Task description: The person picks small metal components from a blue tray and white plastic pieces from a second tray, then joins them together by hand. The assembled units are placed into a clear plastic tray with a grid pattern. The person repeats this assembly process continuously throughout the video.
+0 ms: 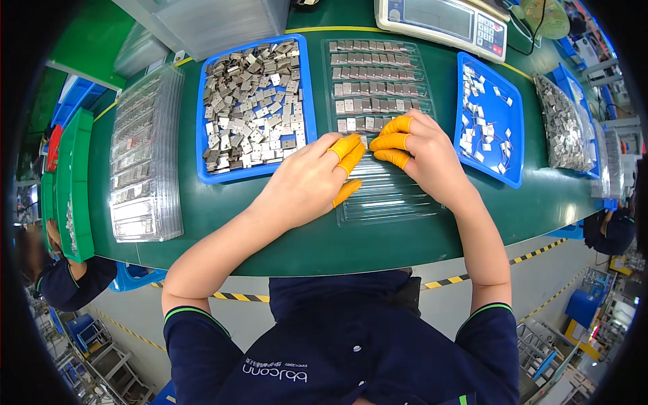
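A clear plastic tray (388,196) lies in front of me, its far rows lined with small silvery metal pieces (370,89) and its near rows bare. Yellow finger cots cover the working fingers of both hands. My left hand (304,177) reaches over the tray's left side, two fingertips touching the nearest filled row and the thumb held apart. From the right, my right hand (432,152) bends its fingers and thumb close together at the same row. A small pale piece (364,140) shows between the two hands; whatever the right fingertips pinch is hidden.
To the left are a blue bin (201,152) heaped with metal pieces and a stack of clear trays (146,162). A blue tray (516,145) of small white wired parts lies right, beside a bagged heap of pieces (563,125). A scale (439,23) stands behind. Co-workers sit either side.
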Motion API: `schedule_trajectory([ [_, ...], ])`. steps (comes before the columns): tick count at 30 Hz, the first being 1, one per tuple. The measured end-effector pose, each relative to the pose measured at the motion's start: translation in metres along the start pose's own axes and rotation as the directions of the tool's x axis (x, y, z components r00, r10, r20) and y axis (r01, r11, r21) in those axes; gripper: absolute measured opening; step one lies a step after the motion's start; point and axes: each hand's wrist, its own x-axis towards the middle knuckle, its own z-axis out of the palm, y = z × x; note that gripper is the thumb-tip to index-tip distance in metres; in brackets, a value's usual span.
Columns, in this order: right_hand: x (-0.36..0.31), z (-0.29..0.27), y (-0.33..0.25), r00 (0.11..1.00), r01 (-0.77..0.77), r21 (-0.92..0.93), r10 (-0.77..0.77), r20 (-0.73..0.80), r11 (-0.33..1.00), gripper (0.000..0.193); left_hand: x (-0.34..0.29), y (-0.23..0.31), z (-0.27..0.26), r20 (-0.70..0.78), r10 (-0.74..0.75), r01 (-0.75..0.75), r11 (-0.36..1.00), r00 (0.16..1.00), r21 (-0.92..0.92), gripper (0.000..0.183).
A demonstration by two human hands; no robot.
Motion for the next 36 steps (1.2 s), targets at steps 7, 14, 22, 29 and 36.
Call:
schedule_trajectory([
  [7,0.001,0.007,0.004,0.991,0.112,-0.233,-0.126,-0.046,0.966,0.015,0.001,0.0,0.004,-0.024,0.035,-0.034,0.999,0.999,0.043,0.04],
  [14,0.002,0.01,0.006,0.984,0.14,-0.325,-0.169,-0.062,0.935,0.013,0.0,0.0,0.006,-0.026,0.042,-0.04,0.995,0.999,0.092,0.038],
  [22,0.007,-0.014,0.018,0.95,0.109,-0.222,-0.167,-0.262,0.969,0.023,-0.003,0.003,0.009,-0.043,0.073,-0.066,0.988,0.996,0.139,0.03],
  [29,-0.007,-0.053,0.072,0.786,-0.422,-0.01,0.361,-0.502,0.906,0.016,-0.001,0.004,0.005,-0.063,0.043,-0.036,0.994,0.997,0.107,0.037],
  [36,-0.025,-0.056,0.102,0.77,-0.631,-0.218,0.567,-0.291,0.745,0.026,0.006,-0.02,-0.03,-0.359,-0.281,0.266,0.96,0.89,-0.092,0.039],
])
